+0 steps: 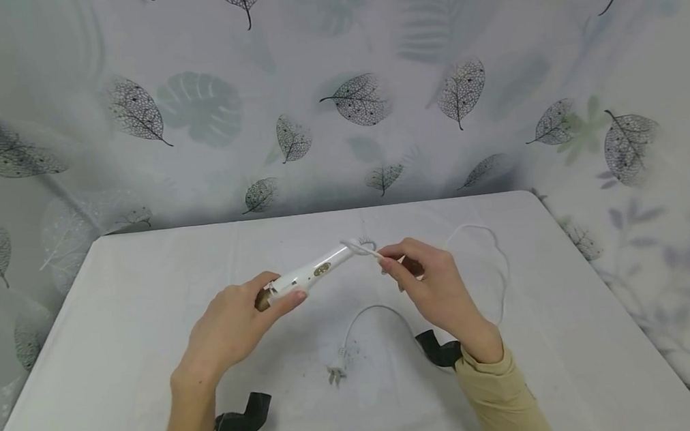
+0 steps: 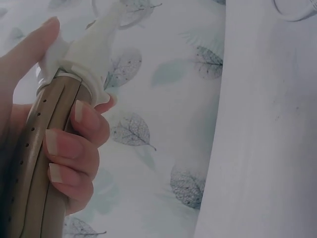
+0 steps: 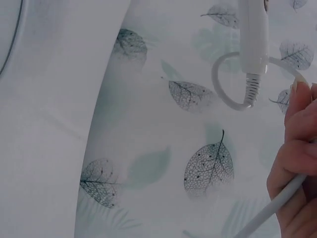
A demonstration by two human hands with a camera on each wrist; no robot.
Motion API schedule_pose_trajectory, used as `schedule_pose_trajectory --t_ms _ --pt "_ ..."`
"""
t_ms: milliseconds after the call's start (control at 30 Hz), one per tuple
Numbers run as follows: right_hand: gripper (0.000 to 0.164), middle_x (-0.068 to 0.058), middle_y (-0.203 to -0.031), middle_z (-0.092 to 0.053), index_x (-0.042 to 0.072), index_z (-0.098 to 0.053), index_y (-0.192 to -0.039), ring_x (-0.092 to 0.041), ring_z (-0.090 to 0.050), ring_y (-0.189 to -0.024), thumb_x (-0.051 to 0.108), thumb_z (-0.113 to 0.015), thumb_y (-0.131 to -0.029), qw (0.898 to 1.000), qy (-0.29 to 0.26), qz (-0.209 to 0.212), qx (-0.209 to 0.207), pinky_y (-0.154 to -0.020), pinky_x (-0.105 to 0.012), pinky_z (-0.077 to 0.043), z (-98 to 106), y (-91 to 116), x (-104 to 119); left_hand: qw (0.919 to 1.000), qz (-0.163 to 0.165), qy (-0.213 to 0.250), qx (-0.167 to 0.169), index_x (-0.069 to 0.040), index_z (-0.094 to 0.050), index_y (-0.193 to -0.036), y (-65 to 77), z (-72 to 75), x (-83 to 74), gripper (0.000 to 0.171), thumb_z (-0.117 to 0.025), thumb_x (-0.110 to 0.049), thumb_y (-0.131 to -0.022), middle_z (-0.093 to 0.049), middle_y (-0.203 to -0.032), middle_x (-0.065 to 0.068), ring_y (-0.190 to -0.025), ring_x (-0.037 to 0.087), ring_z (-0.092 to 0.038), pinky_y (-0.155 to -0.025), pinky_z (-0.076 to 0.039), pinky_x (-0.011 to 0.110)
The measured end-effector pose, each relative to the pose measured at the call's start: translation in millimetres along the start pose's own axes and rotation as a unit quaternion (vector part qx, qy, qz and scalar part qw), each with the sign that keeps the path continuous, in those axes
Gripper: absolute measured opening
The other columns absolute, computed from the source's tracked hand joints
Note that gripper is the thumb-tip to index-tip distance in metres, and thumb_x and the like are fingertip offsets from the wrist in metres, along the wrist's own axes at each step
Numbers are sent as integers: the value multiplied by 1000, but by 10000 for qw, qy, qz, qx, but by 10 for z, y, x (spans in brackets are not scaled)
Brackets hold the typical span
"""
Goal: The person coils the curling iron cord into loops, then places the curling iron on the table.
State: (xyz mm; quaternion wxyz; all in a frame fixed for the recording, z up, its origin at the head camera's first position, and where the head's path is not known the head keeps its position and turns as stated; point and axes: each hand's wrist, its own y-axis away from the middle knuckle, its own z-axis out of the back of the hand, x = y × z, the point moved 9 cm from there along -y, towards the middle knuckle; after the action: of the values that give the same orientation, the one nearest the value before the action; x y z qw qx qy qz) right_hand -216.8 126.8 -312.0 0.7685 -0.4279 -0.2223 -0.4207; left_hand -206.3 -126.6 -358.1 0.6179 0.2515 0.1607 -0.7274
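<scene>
A white-and-brown hair iron point(image 1: 307, 273) is held above the table, slanting up to the right. My left hand point(image 1: 225, 328) grips its brown barrel point(image 2: 54, 124), fingers curled round it and thumb toward the white part. At the far end of the white handle point(image 3: 254, 39), the white cord point(image 3: 216, 82) leaves a ribbed sleeve, bends back in a loop and passes behind the handle. My right hand point(image 1: 433, 279) pinches that cord just right of the handle end. More cord runs through its curled fingers. The two-pin plug point(image 1: 337, 371) lies on the table between the forearms.
Slack cord point(image 1: 508, 270) curves over the white tabletop point(image 1: 114, 318) on the right. Black wrist mounts point(image 1: 242, 419) jut out from both sleeves. A leaf-patterned curtain point(image 1: 306, 54) hangs behind the table and at its sides.
</scene>
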Motion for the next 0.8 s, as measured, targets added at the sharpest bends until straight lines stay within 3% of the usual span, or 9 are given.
schedule_pose_trajectory --t_ms 333,500,633,800 --pt "11 1 -82 -70 7 -74 -104 -6 -54 -57 6 -70 -93 9997 -2 200 -103 -52 -20 -43 29 -4 33 9986 -27 152 -497 -22 -61 -122 6 96 16 63 -50 -74 -90 -43 -67 -4 -54 10 -36 -48 -30 27" --pt "10 0 -79 -69 7 -73 -103 -10 -57 -59 8 -67 -96 9998 -166 -90 -22 -52 -23 -43 70 -1 -24 9977 -170 372 -543 -22 -61 -123 27 121 -29 58 -53 -70 -92 -42 -66 -4 -54 10 -37 -48 -31 27" --pt "13 1 -76 -69 7 -74 -105 -13 -65 -73 10 -65 -98 9992 -196 -308 162 -67 -26 -49 70 12 -63 9962 -162 547 -656 -23 -60 -124 46 155 -32 55 -53 -67 -93 -43 -65 -3 -54 11 -38 -48 -31 27" --pt "14 4 -80 -70 6 -76 -105 -16 -69 -93 8 -65 -96 9993 -84 -134 348 -88 -30 -51 39 14 -50 9946 -193 632 -801 -20 -60 -127 54 191 -24 54 -54 -63 -95 -45 -66 -1 -55 12 -39 -48 -31 27"
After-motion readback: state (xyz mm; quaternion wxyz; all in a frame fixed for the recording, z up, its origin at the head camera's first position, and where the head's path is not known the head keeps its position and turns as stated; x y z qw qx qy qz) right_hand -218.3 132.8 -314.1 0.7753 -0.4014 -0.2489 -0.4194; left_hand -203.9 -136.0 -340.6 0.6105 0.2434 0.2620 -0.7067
